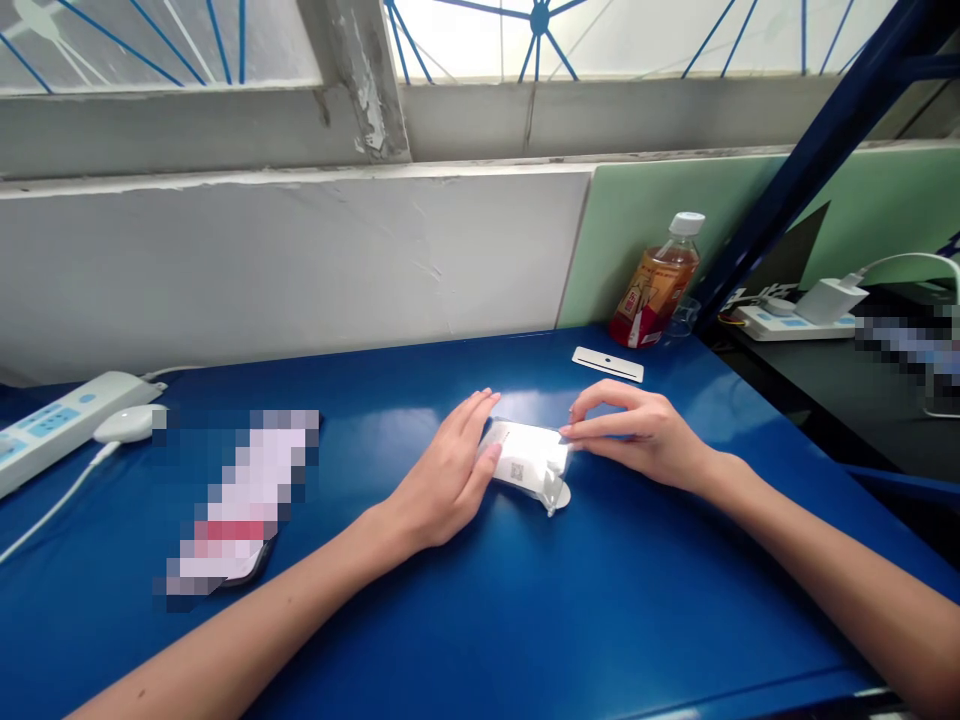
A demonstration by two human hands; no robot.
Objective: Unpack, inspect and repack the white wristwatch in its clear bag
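Note:
A small white packet in clear plastic (525, 462) lies on the blue table (570, 620), with a printed code on its top and a loose flap at its near right corner. My left hand (444, 478) rests on the packet's left end, fingers stretched out together and pressing on it. My right hand (641, 432) is at the packet's right end, its fingers pinched on the upper right edge of the wrapper. A thin white strip (607, 364) with a dark dot lies flat behind the packet, apart from both hands.
A bottle of brown drink with a white cap (660, 285) stands at the back right by a green partition (637, 230). A white power strip (52, 425) and cable lie far left, a phone-like object (232, 500) beside them. Another power strip with a charger (806, 310) sits beyond the table's right edge.

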